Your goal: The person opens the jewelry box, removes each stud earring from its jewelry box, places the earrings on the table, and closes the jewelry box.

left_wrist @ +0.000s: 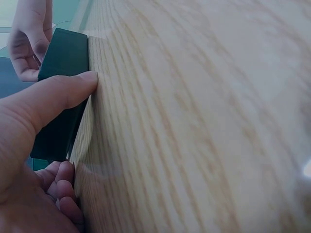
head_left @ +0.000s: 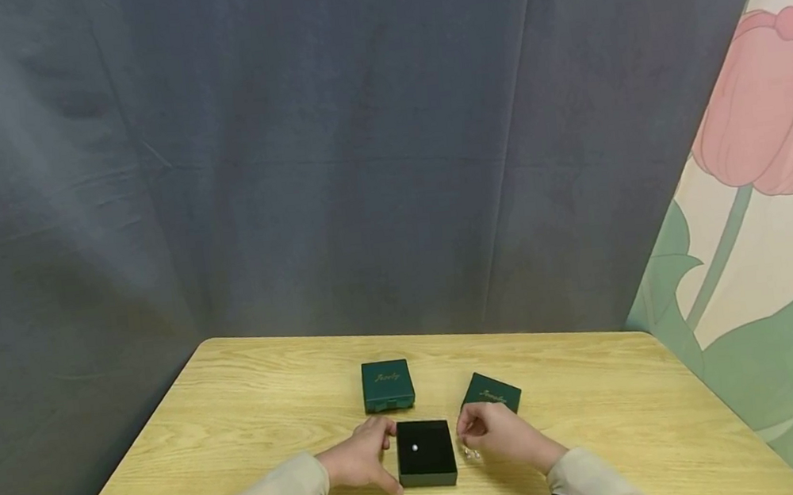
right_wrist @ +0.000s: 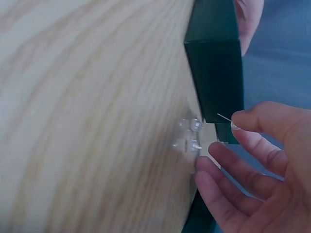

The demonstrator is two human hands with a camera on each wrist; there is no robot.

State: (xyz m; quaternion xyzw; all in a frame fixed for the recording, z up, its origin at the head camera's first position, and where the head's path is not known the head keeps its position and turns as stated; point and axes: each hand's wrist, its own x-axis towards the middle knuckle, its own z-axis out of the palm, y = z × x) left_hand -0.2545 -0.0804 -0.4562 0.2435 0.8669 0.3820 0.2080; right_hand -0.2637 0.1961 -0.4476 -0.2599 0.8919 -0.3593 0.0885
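My left hand [head_left: 365,456] grips an open jewelry box [head_left: 428,475] at its left side, thumb by the near corner and fingers by the far one. A black pad [head_left: 430,443] fills the box, with one white pearl stud [head_left: 415,447] on it, left of the middle. Just right of the box is my right hand [head_left: 498,431]. Between its thumb and index finger it pinches a pearl stud earring [right_wrist: 235,126], whose thin metal post points out toward the box. Below those fingers, small clear earring backs [right_wrist: 196,124] lie on the table.
A closed green jewelry box [head_left: 387,385] with gold lettering and a bow stands behind the open one. A green lid [head_left: 494,389] lies at an angle beyond my right hand, which partly covers it. The wooden table [head_left: 275,402] ends at a dark curtain [head_left: 360,163].
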